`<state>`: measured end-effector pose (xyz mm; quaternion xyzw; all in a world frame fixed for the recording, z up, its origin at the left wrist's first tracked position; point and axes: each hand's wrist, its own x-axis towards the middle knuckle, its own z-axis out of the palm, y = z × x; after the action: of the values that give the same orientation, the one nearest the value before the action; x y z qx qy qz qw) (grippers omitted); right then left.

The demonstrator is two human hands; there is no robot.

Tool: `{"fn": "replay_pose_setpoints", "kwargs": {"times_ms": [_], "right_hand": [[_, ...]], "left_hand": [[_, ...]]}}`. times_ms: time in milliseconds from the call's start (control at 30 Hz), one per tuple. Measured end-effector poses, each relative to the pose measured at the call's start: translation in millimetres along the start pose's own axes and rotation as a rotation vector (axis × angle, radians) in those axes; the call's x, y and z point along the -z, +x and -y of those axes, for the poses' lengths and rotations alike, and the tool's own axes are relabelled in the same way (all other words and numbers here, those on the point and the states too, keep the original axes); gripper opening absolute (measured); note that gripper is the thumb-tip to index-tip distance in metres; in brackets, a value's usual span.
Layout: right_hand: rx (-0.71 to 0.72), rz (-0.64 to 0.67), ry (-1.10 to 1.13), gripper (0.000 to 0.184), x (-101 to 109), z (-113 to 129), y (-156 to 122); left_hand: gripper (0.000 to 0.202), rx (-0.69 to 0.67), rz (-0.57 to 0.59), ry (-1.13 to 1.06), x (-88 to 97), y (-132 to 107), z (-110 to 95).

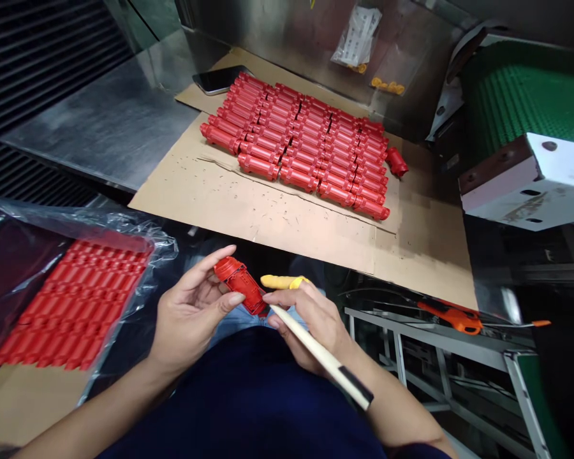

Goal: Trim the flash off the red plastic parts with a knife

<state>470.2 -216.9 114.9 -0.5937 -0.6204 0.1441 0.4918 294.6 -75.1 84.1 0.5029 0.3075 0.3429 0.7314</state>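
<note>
My left hand [194, 306] grips a red plastic part [242, 287] between thumb and fingers, in front of my body. The part is tilted, rounded at its upper end, with its ribbed, recessed side showing. Held like a pen in my right hand [310, 319] is a pale-handled tool [316, 347] with a black band near its rear end. The tool's front end meets the lower end of the red part; its tip is hidden there. A yellow finger cover [284, 282] sits on one finger of my right hand.
Rows of similar red parts [299, 156] lie on cardboard [210, 197], with a single red part [396, 162] at their right. A phone [222, 80] lies behind. Plastic-lined red parts [76, 303] are at left; an orange-handled tool [452, 317] and green conveyor belt [530, 89] at right.
</note>
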Motion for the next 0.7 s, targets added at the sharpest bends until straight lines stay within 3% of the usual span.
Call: {"fn": "replay_pose_setpoints", "kwargs": {"times_ms": [133,267,567,700], "right_hand": [[0.117,0.057,-0.087,0.034,-4.8,-5.9,-0.3],[0.115,0.051,-0.065,0.033,-7.1,-5.6,-0.6],[-0.286,-0.004,0.300,0.017,-3.2,3.5,0.2],[-0.380,-0.062,0.433,0.019,-8.1,1.4,-3.0]], "left_hand": [[0.069,0.012,-0.044,0.019,-2.4,1.1,3.2],[0.069,0.090,-0.062,-0.007,-3.2,2.6,4.0],[0.060,0.221,-0.017,-0.160,-5.3,5.9,-3.1],[0.060,0.255,-0.001,-0.172,-5.3,5.5,-4.2]]}}
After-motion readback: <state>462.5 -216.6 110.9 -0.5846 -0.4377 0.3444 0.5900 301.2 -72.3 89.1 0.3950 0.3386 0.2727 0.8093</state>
